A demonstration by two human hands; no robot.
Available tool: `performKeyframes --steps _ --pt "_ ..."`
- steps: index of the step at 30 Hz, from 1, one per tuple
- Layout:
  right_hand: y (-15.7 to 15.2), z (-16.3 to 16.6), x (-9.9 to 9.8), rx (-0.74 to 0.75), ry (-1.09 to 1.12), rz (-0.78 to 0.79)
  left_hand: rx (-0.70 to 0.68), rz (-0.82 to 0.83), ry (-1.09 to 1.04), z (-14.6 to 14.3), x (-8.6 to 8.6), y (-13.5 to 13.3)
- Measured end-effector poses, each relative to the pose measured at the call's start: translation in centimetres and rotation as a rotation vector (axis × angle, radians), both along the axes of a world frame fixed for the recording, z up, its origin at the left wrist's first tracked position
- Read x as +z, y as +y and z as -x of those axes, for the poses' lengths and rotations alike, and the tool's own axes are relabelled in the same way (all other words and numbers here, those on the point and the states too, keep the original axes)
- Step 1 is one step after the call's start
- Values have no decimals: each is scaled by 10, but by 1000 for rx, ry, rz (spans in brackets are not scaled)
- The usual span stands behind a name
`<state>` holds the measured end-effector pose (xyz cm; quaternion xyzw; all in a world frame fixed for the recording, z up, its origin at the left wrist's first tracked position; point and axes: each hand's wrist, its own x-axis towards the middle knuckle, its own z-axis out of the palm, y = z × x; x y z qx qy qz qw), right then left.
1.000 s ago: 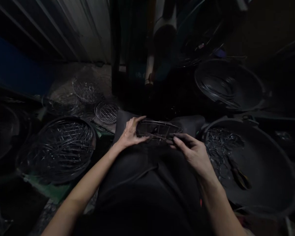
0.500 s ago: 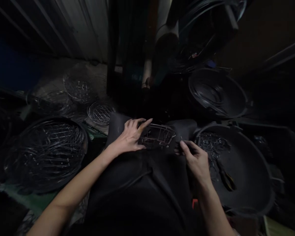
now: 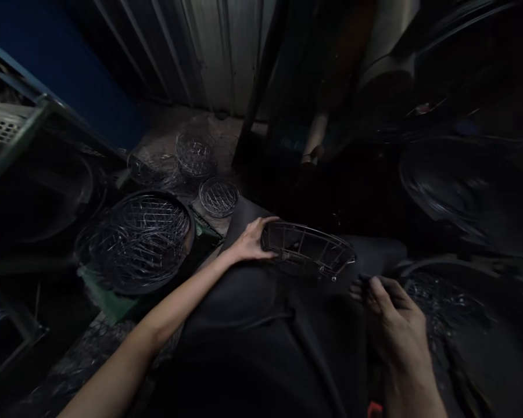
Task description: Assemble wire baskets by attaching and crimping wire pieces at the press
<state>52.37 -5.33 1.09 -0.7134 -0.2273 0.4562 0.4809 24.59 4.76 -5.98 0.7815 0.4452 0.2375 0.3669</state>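
My left hand (image 3: 251, 241) grips the near end of an oval wire basket (image 3: 307, 251), which rests tilted on my dark-clothed lap (image 3: 261, 307). My right hand (image 3: 394, 319) is apart from the basket, off to its lower right. Its fingertips pinch together over the rim of a black basin (image 3: 457, 290) holding loose wire pieces (image 3: 444, 302). A thin bit of wire seems to sit between those fingers, though the dark makes it hard to see.
Left of my lap, a black basin (image 3: 135, 244) holds stacked wire baskets. Small round wire baskets (image 3: 219, 197) sit beyond it on the floor. Another black basin (image 3: 466, 191) stands at upper right. A corrugated metal wall (image 3: 209, 52) closes the back.
The whole view has swung, shifting the scene to the right. My left hand has moved from the basket's top to its near end, and my right hand has drawn further from it.
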Motion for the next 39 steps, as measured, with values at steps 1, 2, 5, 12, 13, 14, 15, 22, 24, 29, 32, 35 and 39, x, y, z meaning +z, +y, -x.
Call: performKeyframes --steps 1,2,5,12,13,14,15,22,24,29,32,35,39 --pt "2 0 1 13 -13 -23 5 -45 -2 -7 9 2" --pt "3 -1 2 15 -33 -49 -1 -100 20 -15 22 3" --pt "2 -8 6 -30 -48 -128 -91 -310 261 -43 75 4" --pt "-9 -20 4 -178 15 -101 -127 -422 303 -54 117 9" --pt "-9 -22 4 -205 27 -123 -83 -396 198 -44 110 9" --pt "-8 -24 5 -235 43 -156 -54 -372 85 -34 100 10" --pt "-6 -27 6 -267 56 -196 -45 -343 -2 -24 87 9" --pt "14 -17 -10 -44 -95 -239 -31 -125 656 16 -5 5" --pt "19 -1 -23 -23 -46 -242 -64 -118 737 29 -3 -1" --pt "26 19 -43 -146 35 -294 -177 -191 557 32 38 -39" --pt "28 15 -47 -237 34 -351 -341 -378 407 10 53 -70" --pt "28 10 -45 -291 48 -369 -405 -535 290 -12 52 -86" --pt "23 3 -25 -376 64 -419 -319 -520 109 -20 50 -65"
